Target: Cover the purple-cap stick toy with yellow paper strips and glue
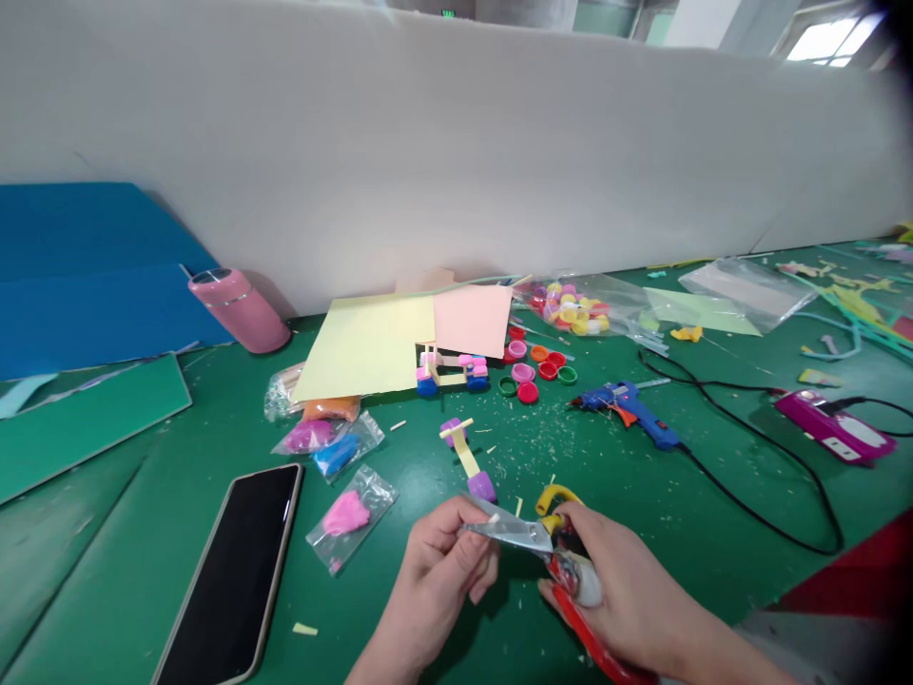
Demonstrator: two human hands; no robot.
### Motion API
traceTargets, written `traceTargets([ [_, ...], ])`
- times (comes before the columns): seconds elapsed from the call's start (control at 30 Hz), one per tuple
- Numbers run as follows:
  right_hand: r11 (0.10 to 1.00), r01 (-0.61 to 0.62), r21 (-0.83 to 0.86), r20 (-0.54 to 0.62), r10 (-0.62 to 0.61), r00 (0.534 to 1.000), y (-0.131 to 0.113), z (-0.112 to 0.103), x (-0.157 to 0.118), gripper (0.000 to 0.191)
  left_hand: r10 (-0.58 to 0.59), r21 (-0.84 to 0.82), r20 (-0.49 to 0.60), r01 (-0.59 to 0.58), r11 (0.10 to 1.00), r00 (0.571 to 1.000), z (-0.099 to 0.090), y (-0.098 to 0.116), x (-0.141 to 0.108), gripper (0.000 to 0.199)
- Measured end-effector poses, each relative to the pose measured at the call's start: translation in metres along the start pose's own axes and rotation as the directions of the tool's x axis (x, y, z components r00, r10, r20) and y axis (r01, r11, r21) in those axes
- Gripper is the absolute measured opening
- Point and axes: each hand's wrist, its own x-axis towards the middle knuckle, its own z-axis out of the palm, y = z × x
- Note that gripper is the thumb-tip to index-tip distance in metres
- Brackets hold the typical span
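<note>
Scissors (520,535) with red and yellow handles are in my right hand (628,590), whose fingers wrap round the handles. The blades point left and reach my left hand (446,571). My left hand pinches a small pale piece (492,519) between thumb and finger, right at the blades. Just beyond the blades lies a pale strip (466,455) with purple pieces at its ends. Farther back stands a small stick frame (449,380) with pink and blue parts.
A phone (232,571) and clay bags (347,514) lie left. Pink bottle (246,309), yellow paper (363,342) and pink paper (472,319) are behind. Coloured rings (528,392), a blue glue gun (631,409) with its cord and a magenta power strip (834,425) sit right.
</note>
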Motion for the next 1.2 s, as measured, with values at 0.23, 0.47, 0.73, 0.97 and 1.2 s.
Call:
traceTargets([
  [0.23, 0.999, 0.025, 0.026, 0.06, -0.027, 0.998, -0.005, -0.002, 0.002, 0.014, -0.023, -0.15, 0.002, 0.023, 0.988, 1.0, 0.005, -0.001, 0.0, 0.017],
  [0.47, 0.999, 0.042, -0.01, 0.093, -0.041, 0.995, -0.008, -0.007, 0.001, 0.015, -0.068, -0.301, 0.098, 0.095, 0.949, 0.993, 0.007, -0.005, 0.0, 0.018],
  [0.73, 1.0, -0.01, -0.03, 0.091, 0.013, 0.996, -0.001, 0.001, -0.001, 0.014, 0.012, 0.163, -0.132, 0.01, 0.987, 0.991, 0.001, -0.003, -0.002, 0.017],
  [0.97, 0.999, -0.052, 0.01, 0.094, 0.051, 0.994, -0.009, -0.003, -0.001, 0.019, 0.094, 0.346, -0.138, -0.041, 0.937, 0.986, 0.0, -0.003, -0.005, 0.019],
  [1.2, 0.999, -0.047, -0.019, 0.142, 0.049, 0.989, -0.01, -0.002, -0.001, 0.019, -0.05, -0.125, -0.046, 0.044, 0.991, 0.998, 0.005, -0.003, 0.002, 0.02],
])
